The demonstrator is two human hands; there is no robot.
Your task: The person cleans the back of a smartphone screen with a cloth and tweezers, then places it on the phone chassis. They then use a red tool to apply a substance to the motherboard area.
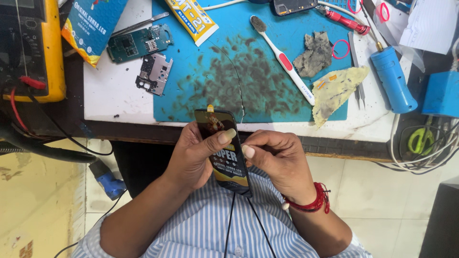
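The white worktable [119, 95] fills the upper part of the view, and on it lies a blue mat [267, 100] with many dark smears; below the table edge the person's two forearms come up from a striped shirt [210, 234] and meet in the middle. The left hand [191, 155] cups a dark phone screen panel [224, 153] from the side, the fingers wrapped behind it and the thumb laid across its front; the right hand [275, 160] is curled beside the panel, its thumb tip pressing on the panel's right edge, and a red thread bracelet [315, 198] sits on this wrist. The panel is held upright in front of the chest, just under the table edge, and its face carries a black and yellow sticker.

At the far left stands a yellow meter [38, 52] with red and black leads; at the right lies a blue cylinder tool [393, 79] next to a blue box [442, 93]. On the mat rest a white toothbrush [282, 59], a yellowish cloth [334, 91], a grey dirty rag [313, 55] and a yellow glue tube [193, 16]; on the white surface lie a green circuit board [138, 43] and a small metal frame [154, 74].
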